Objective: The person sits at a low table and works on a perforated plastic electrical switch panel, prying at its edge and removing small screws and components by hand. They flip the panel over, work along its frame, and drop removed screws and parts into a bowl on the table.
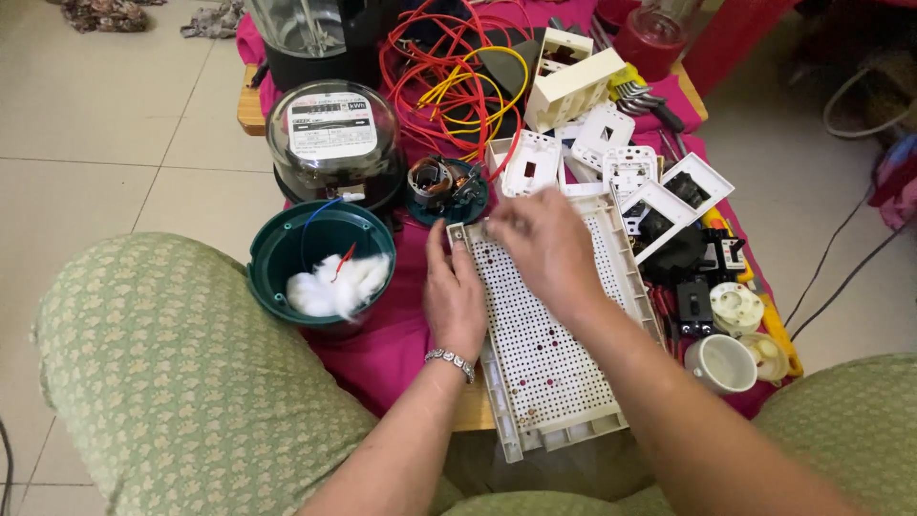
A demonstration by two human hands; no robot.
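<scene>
My two bare hands steady a white perforated board on a low table draped in pink cloth.

My left hand (pixel 455 298) lies flat along the left edge of the perforated board (pixel 549 334), fingers pressing its top left corner, likely to keep it from sliding. My right hand (pixel 549 247) rests on the board's upper end with fingers curled, pinching at something there; I cannot tell what, if anything, it grips. The board runs from the table's middle to its near edge, overhanging toward my lap. Near the left edge sits a green tub (pixel 320 263) holding white cotton wadding, with a glass-domed meter (pixel 332 139) behind it. Red and yellow wires (pixel 458 81) tangle at the far edge, and white switch plates (pixel 630 177) crowd the right side.
</scene>
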